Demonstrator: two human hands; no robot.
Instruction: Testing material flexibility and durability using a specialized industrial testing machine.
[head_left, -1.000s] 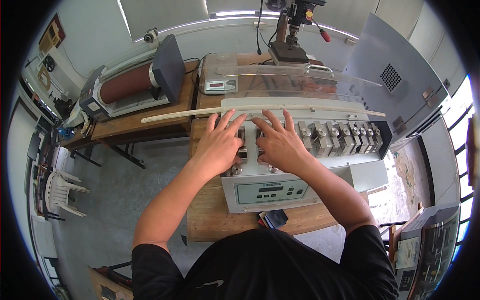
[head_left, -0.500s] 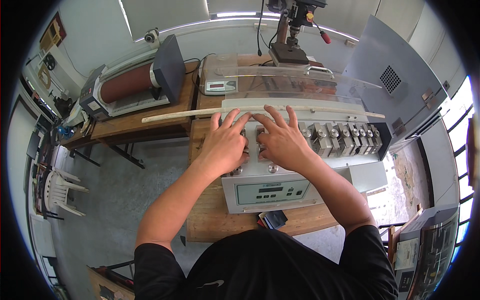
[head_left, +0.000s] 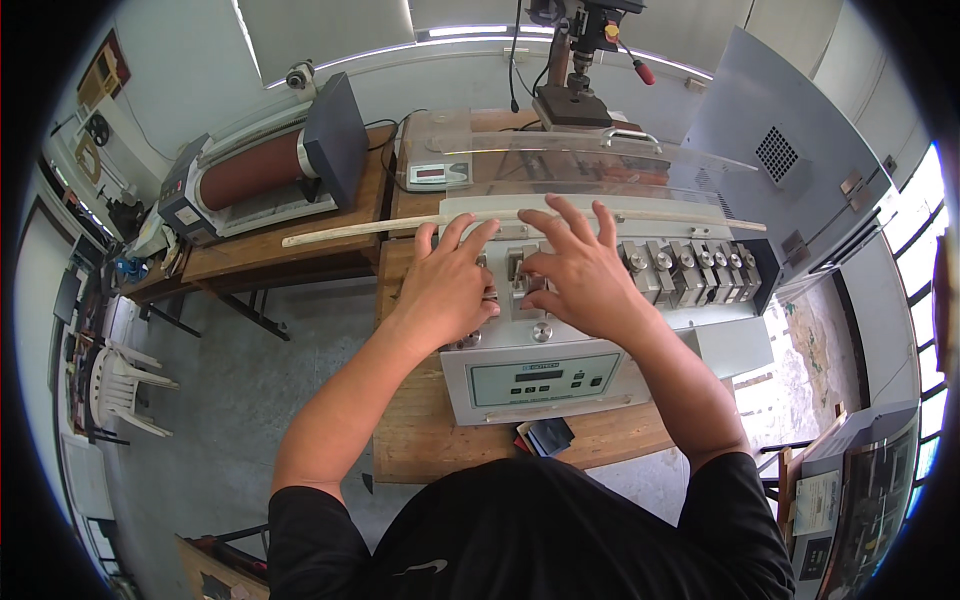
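Note:
A grey bench-top testing machine (head_left: 640, 375) with a row of metal clamps (head_left: 688, 272) stands in front of me. At the row's left end, my left hand (head_left: 442, 285) has its thumb and a bent finger pinched at a metal clamp (head_left: 487, 268), mostly hidden by the hand; its other fingers reach forward. Just beside it, my right hand (head_left: 588, 270) pinches a second metal clamp (head_left: 517, 270) between thumb and forefinger. Its other fingers are raised and spread. A round knob (head_left: 542, 332) sits on the machine's top below the right hand.
A long pale stick (head_left: 360, 232) lies across behind the clamps, beneath a raised clear cover (head_left: 600, 180). Behind stand a drill press (head_left: 575, 100) and a small scale (head_left: 440, 175). Left is a machine with a red-brown drum (head_left: 255, 170). Dark booklets (head_left: 548, 437) lie at the table's front.
My right hand has shifted slightly right, away from my left hand, and its raised fingers have lifted, uncovering more of the clamp. My left hand stays nearly in place.

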